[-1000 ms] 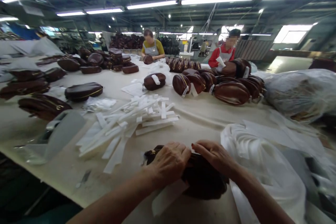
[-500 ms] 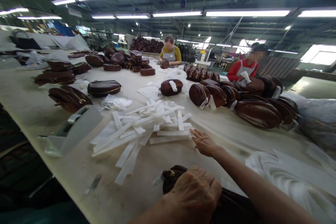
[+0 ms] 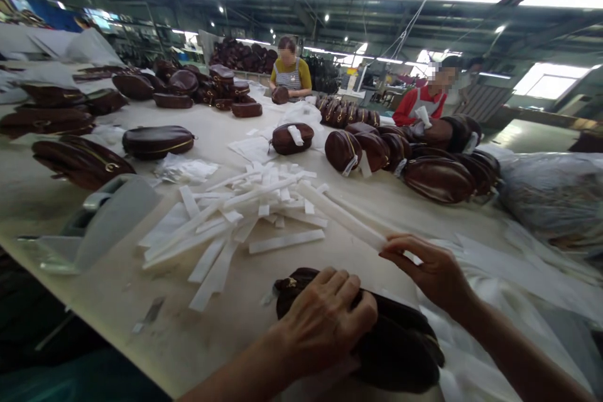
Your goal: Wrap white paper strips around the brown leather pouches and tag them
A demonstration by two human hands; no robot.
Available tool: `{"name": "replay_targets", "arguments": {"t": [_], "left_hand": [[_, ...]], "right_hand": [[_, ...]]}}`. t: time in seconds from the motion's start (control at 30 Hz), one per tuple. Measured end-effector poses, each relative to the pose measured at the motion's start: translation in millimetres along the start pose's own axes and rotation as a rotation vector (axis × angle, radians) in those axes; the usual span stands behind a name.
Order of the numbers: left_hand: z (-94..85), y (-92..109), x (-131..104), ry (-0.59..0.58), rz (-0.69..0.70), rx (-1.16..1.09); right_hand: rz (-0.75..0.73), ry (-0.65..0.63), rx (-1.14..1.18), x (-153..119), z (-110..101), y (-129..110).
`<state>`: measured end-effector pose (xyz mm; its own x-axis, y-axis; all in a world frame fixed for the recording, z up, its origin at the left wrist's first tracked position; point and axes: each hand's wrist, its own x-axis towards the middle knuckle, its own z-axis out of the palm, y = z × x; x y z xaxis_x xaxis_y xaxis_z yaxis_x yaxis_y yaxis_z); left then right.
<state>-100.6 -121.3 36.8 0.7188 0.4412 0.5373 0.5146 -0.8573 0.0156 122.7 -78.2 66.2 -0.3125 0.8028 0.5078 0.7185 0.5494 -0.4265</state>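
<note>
A dark brown leather bag (image 3: 396, 339) lies on the near part of the table. My left hand (image 3: 330, 308) is closed on its upper edge, fingers curled over, hiding part of the opening and zip. To the right, my right hand (image 3: 424, 264) pinches the near end of a long white strip (image 3: 343, 217) between thumb and fingers. The strip slants back to a loose heap of white strips (image 3: 221, 226) in the middle of the table; its far end touches the heap. What material the strips are, I cannot tell.
A tape dispenser (image 3: 94, 220) stands at the left. Finished brown bags (image 3: 438, 179) sit in rows at the right, with more (image 3: 157, 141) at the left. A filled plastic sack (image 3: 556, 195) lies far right. Two people (image 3: 292, 69) work across the table.
My right hand has left the heap, drawing a white strip toward me and to the right. The bag under my left hand shows more fully, and the view has tilted down.
</note>
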Motion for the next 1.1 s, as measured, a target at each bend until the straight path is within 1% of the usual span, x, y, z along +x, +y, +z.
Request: {"name": "replay_targets", "arguments": {"t": [0.07, 0.1, 0.2, 0.3, 0.33, 0.4, 0.53, 0.67, 0.77, 0.83, 0.93, 1.0, 1.1], "left_hand": [[-0.3, 2.2, -1.1, 0.087, 0.027, 0.051], [-0.7, 3.4, -1.8, 0.126, 0.037, 0.076], [-1.7, 6.5, -5.5, 0.249, 0.072, 0.149], [-1.4, 8.4, -10.4, 0.368, 0.112, 0.221], [-1.1, 8.7, -11.4, 0.391, 0.114, 0.233], [-0.3, 8.6, -11.8, 0.391, 0.095, 0.23], [-0.1, 7.4, -9.3, 0.302, 0.084, 0.192], [-2.0, 7.9, -8.6, 0.267, 0.099, 0.163], [-3.9, 8.8, -8.8, 0.268, 0.086, 0.139], [-4.8, 8.5, -8.6, 0.266, 0.082, 0.116], [-5.2, 7.5, -7.2, 0.271, 0.09, 0.095], [-4.9, 8.1, -5.4, 0.283, 0.092, 0.082], [-2.7, 11.4, -2.7, 0.282, 0.039, 0.044]], "right_hand": [[0.079, 0.058, 0.023, -18.5, -14.8, -14.7], [0.095, 0.062, 0.04, -27.2, -19.8, -20.7], [0.06, 0.001, 0.122, -48.4, -27.9, -32.4], [0.021, -0.054, 0.173, -60.9, -31.3, -35.8], [0.012, -0.064, 0.18, -63.5, -32.2, -35.7], [-0.013, -0.077, 0.181, -67.2, -33.4, -34.6], [-0.104, -0.05, 0.159, -72.4, -32.7, -33.4], [-0.179, -0.017, 0.129, -75.6, -29.3, -38.0], [-0.177, -0.003, 0.104, -76.8, -27.4, -42.1], [-0.165, -0.021, 0.091, -77.7, -26.1, -43.0], [-0.123, -0.053, 0.075, -79.0, -23.8, -43.1], [-0.093, -0.042, 0.052, -79.6, -23.1, -45.0], [-0.057, -0.023, 0.014, -81.3, -24.3, -53.1]]}}
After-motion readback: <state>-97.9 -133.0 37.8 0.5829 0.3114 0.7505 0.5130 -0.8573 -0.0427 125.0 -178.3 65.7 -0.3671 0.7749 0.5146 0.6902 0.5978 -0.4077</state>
